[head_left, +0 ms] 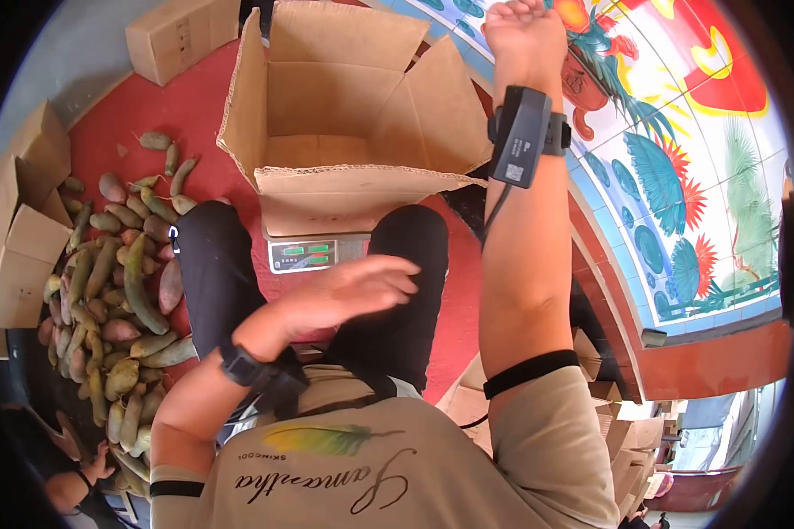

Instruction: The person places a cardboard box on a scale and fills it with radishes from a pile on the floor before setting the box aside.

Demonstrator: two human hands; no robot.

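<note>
My left hand (357, 291) hovers over my lap, just in front of a digital scale (304, 254) with green-lit displays. Its fingers are loosely bent, slightly blurred and apart, and nothing is in them. An open cardboard box (344, 198) stands on the scale between my knees, its flaps spread upward. My right hand (525, 26) is raised high at the top edge, to the right of the box and against the painted tile wall. Its fingers look curled in, with no object visible in them; the frame's edge cuts them off in part.
A heap of sweet potatoes or similar tubers (119, 291) lies at my left on the red floor (106, 97). Cardboard boxes (26, 247) stand beside it and at the back (181, 40). A tile wall (670, 159) runs along the right. Another person's hand (97, 463) shows at lower left.
</note>
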